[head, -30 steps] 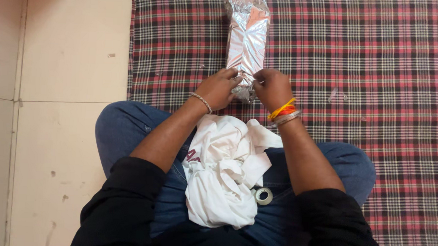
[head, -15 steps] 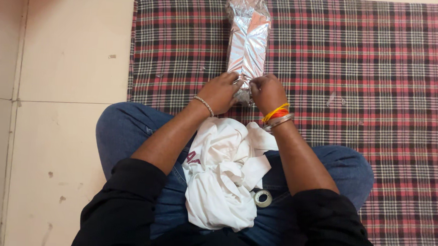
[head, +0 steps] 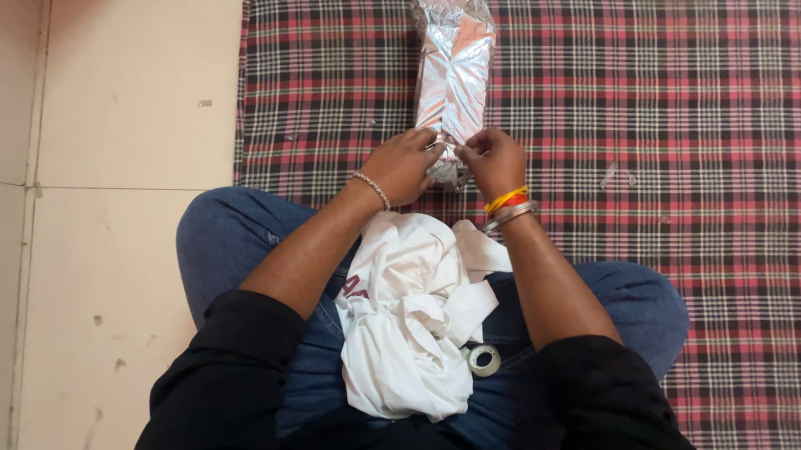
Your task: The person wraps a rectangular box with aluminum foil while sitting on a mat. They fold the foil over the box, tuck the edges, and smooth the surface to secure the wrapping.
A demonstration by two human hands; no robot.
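Plaid mat (head: 657,128), hands pinching foil parcel (head: 453,65)

A long silver foil-wrapped package (head: 453,70) lies on the plaid mat (head: 693,130).

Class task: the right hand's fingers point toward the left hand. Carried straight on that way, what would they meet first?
Probably the crumpled near end of the foil-wrapped package, which the right hand already pinches; beyond it, the left hand.

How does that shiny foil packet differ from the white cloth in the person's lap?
The foil packet is silvery, long and fairly straight, lying on the checked mat; the white cloth is matt, bunched into soft folds, resting on the lap. The left hand and right hand pinch the packet's near end; neither touches the cloth. Both look creased.
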